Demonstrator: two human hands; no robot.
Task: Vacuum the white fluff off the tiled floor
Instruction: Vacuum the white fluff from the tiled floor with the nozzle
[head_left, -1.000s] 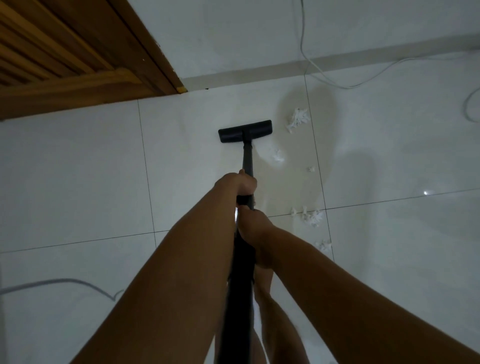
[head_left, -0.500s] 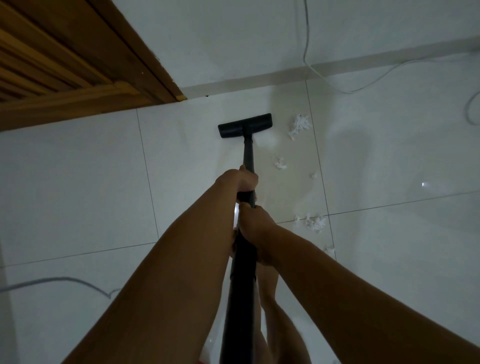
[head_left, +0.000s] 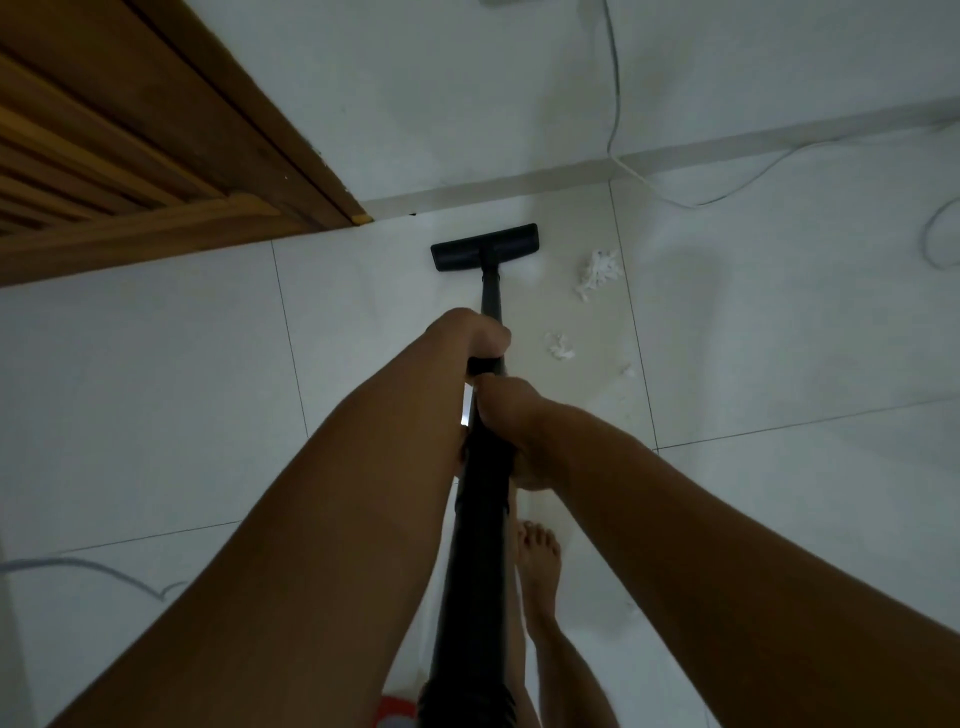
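Scraps of torn white fluff (head_left: 597, 273) lie on the pale tiled floor (head_left: 156, 389), the largest clump just right of the flat black vacuum floor head (head_left: 484, 247), smaller bits nearer; the head sits flat near the far wall, so a sweep rightward seems due; the left hand (head_left: 475, 335) and, nearer, the right hand (head_left: 511, 410) both curl their fingers round the long black tube (head_left: 478, 545), probably for steering leverage; a brown wooden door frame (head_left: 208, 104) stands far left; a thin white cable (head_left: 675, 192) trails far right.
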